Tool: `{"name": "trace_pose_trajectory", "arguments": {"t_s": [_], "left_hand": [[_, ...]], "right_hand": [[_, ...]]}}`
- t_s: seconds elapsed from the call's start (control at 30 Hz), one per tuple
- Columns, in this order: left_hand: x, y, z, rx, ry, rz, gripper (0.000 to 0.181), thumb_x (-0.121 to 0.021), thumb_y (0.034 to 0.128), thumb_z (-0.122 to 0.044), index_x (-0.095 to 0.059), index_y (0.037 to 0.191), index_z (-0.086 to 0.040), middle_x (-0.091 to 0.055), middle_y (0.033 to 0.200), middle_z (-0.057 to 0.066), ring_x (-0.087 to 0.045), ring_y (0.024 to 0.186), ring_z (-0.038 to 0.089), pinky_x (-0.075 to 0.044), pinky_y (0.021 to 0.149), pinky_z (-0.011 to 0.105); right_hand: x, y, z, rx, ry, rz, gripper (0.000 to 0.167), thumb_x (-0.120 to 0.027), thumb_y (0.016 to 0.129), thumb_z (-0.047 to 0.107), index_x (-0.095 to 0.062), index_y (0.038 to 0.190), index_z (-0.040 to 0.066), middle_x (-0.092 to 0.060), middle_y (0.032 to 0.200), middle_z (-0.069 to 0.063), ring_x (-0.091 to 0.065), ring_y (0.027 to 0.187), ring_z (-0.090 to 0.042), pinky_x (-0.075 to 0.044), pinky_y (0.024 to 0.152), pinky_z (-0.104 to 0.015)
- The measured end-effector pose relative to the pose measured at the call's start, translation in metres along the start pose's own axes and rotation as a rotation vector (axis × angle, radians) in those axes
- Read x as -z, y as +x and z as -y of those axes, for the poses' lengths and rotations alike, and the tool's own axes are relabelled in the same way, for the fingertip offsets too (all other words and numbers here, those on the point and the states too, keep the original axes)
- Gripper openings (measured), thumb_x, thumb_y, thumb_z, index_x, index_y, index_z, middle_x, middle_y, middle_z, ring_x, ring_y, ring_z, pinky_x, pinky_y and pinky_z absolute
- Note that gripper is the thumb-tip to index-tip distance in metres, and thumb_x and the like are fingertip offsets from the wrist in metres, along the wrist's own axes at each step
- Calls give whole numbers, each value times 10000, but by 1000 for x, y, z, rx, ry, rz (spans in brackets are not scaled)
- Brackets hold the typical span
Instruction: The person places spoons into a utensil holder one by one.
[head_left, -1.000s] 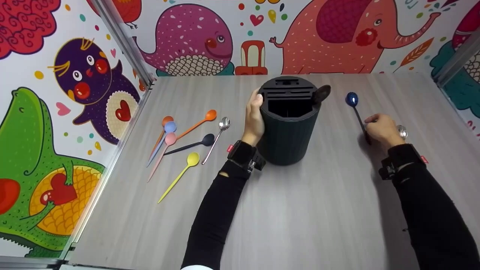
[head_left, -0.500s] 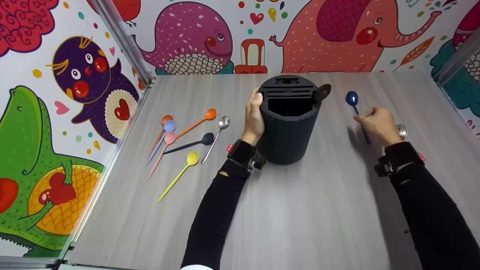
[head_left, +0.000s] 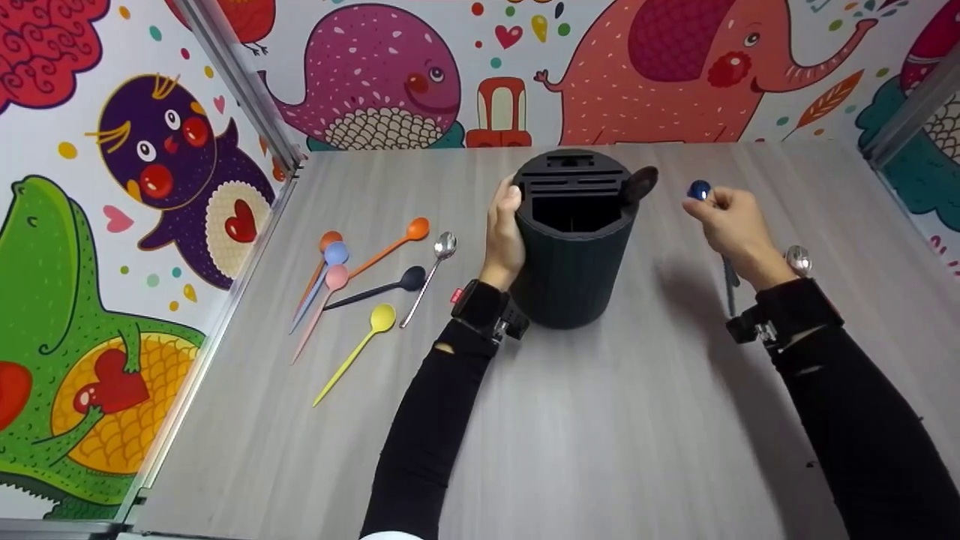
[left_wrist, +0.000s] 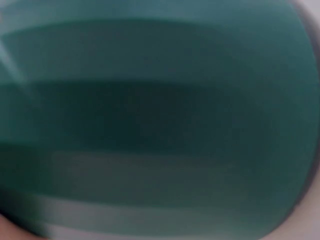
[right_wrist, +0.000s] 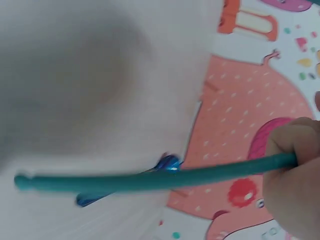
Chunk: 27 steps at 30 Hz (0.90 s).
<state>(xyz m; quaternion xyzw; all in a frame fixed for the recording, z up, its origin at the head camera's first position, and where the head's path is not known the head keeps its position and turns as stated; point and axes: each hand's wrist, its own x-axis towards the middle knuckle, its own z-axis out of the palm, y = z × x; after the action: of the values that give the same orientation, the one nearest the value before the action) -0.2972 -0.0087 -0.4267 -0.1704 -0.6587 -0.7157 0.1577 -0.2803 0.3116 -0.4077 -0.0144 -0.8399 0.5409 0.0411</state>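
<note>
A dark green ribbed holder stands upright on the table, with a dark brown spoon sticking out at its right side. My left hand grips the holder's left side; the left wrist view is filled by its green wall. The right hand is raised to the right of the holder, pinching a thin teal handle that hangs down from the fingers. What is at its upper end is hidden in the hand. Below and behind it lies a blue metallic spoon, its bowl showing beyond the fingertips.
Several spoons lie left of the holder: two orange, light blue, pink, black, yellow and silver. Another silver spoon is beside my right wrist. Illustrated walls border the table's left and back.
My right hand has risen and moved left and away from me, and a teal handle now shows beneath it. The left hand keeps its hold on the holder.
</note>
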Motion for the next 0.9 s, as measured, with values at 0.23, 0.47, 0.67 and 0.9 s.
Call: {"name": "trace_pose_trajectory", "arguments": {"t_s": [0.23,0.47,0.67,0.9], "left_hand": [[2,1,-1,-7,9,-1,691,-278,999,-351,-531,1456,100,-601,1436,269,-570,1334,336,-419,1157,308],[2,1,-2,-4,25,-4,687,-275,1006,-352,-534,1457,96,-607,1438,264,-572,1340,334,-423,1161,315],[1,1,-2,2,31,-8,684,-274,1006,-351,-540,1451,95,-615,1429,261,-577,1335,328,-425,1159,313],[-1,1,0,-2,7,-6,681,-274,1007,-347,-540,1444,103,-613,1415,270,-577,1330,333,-427,1156,309]], "right_hand": [[-12,-12,35,193,389,54,448,-633,1064,178,-436,675,71,-396,543,78,-277,455,-115,-126,477,-362],[-22,-23,68,320,508,58,525,-625,1042,89,-305,630,36,-268,545,17,-154,495,-179,-71,461,-331],[-24,-30,95,414,622,120,535,-592,1032,34,-241,628,42,-140,603,-28,-81,501,-152,-28,431,-297],[-23,-38,126,450,756,190,525,-604,1008,-19,-265,613,54,-158,589,-14,-90,518,-121,-29,417,-260]]}}
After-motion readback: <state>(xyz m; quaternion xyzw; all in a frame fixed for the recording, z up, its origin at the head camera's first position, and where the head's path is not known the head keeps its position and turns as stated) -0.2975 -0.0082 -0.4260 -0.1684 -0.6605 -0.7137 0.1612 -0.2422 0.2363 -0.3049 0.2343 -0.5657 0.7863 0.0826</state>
